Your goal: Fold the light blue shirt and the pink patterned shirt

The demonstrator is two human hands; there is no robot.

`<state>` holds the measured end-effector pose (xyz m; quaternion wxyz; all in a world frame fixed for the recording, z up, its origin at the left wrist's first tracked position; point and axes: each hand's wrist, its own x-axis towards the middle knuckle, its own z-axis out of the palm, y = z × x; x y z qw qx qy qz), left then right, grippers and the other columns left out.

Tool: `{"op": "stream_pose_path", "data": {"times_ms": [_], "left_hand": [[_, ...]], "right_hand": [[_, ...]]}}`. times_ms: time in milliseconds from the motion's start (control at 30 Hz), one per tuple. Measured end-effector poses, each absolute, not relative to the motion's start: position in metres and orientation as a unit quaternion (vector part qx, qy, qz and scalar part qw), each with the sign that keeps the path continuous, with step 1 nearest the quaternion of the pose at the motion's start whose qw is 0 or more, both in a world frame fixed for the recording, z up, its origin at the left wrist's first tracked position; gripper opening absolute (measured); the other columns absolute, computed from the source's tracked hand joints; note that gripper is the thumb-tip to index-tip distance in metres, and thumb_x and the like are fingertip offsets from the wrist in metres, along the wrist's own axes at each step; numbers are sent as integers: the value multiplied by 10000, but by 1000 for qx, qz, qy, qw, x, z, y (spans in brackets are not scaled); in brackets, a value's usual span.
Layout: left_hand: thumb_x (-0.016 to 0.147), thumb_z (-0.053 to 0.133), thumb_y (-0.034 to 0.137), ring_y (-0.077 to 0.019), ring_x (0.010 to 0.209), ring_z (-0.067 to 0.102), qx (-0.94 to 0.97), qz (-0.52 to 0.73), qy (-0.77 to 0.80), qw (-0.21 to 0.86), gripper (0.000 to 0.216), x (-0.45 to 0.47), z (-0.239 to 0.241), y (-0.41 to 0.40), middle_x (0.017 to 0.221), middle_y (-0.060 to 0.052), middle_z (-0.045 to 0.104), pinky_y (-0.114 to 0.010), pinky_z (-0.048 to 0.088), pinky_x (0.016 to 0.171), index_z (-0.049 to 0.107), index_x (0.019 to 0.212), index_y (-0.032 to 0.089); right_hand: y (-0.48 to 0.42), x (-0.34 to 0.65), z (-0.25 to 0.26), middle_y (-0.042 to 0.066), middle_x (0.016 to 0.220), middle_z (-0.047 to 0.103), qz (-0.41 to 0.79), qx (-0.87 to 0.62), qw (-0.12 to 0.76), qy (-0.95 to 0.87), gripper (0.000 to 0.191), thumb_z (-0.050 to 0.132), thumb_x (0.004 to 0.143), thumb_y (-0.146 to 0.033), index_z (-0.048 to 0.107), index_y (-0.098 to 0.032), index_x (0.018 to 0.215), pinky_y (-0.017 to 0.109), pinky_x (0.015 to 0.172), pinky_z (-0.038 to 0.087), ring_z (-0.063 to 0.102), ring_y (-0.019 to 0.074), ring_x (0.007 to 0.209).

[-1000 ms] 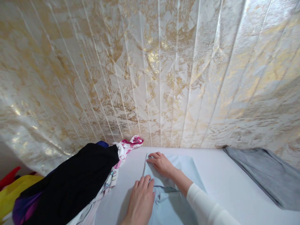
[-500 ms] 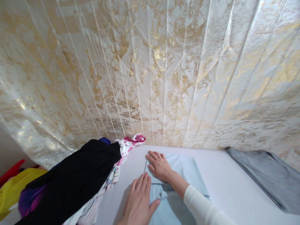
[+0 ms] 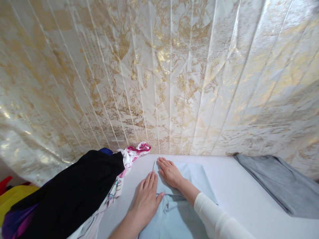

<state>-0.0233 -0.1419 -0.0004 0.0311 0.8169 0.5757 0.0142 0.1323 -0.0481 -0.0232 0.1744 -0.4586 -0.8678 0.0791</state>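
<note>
Currently I have each grip unclenched: right hand (image 3: 169,172) flat on the pale-blue garment (image 3: 195,174), left hand (image 3: 146,199) along its edge, the garment lying between the black cloth (image 3: 72,189) and grey garment (image 3: 279,182).

The left hand (image 3: 147,196), fingers outstretched, rests along the left edge of a light blue garment (image 3: 198,177) on the white worktop (image 3: 231,192). The right hand (image 3: 170,173), its arm in a white sleeve (image 3: 219,215), lies palm down near the garment's far left corner. A folded grey garment (image 3: 276,184) lies right; black cloth (image 3: 67,189) tops a mixed clothes pile at left. Behind hangs a gold-patterned curtain (image 3: 159,73).
</note>
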Motion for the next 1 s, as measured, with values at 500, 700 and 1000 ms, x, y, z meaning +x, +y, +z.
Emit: {"op": "stream_pose_path", "data": {"times_ms": [500,700,1000], "left_hand": [[984,361,371,-255,1432,225,839,81,538,7,560,3,-9,-79,1535,-166,265,-427,255,1140,331,1455,70],[992,363,366,-250,1432,226,842,97,530,-4,537,-3,-17,-82,1540,-161,261,-434,257,1136,337,1456,97],[961,392,251,-201,1366,380,901,170,398,-7,571,-86,-2,-217,1521,-32,338,-347,400,1067,231,1505,319]], "right_hand": [[-93,259,-45,120,1542,314,29,-597,181,-781,585,319,979,-489,370,-167,1465,485,1131,299,253,254,1433],[-98,250,-34,145,1540,303,49,-601,157,-783,602,358,970,-484,379,-130,1456,483,1149,252,259,252,1431],[-255,288,-9,-13,1512,386,178,-481,228,-828,485,383,964,-326,376,-413,1441,445,1092,410,398,234,1365]]}}
